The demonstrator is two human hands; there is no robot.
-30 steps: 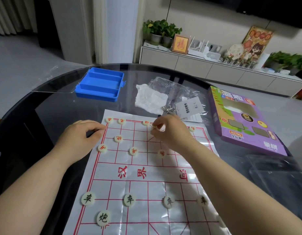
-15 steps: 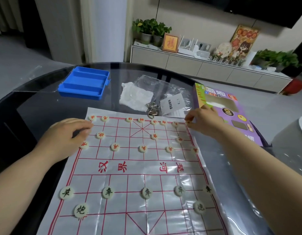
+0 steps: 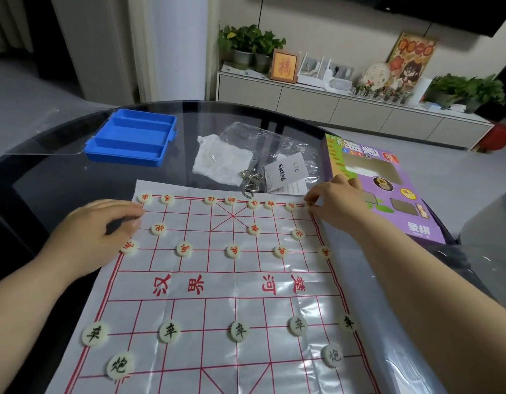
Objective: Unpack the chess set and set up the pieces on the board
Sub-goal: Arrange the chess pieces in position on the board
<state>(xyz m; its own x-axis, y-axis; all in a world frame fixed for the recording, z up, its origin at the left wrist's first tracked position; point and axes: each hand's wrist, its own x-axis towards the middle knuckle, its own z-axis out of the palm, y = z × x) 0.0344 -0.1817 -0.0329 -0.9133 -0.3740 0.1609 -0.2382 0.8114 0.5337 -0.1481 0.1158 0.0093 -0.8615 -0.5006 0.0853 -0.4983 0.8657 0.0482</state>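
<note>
Two hands meet the paper chessboard [image 3: 234, 288]: my right hand [image 3: 335, 201] pinches a chess piece [image 3: 309, 204] at its far right corner; my left hand [image 3: 101, 237] lies curled on the left edge, anything inside hidden.

Board [image 3: 232, 282] runs off the bottom edge; right hand [image 3: 337, 200] covers its far right corner, grip unreadable; left hand [image 3: 104, 231] curls, palm hidden from view.
</note>
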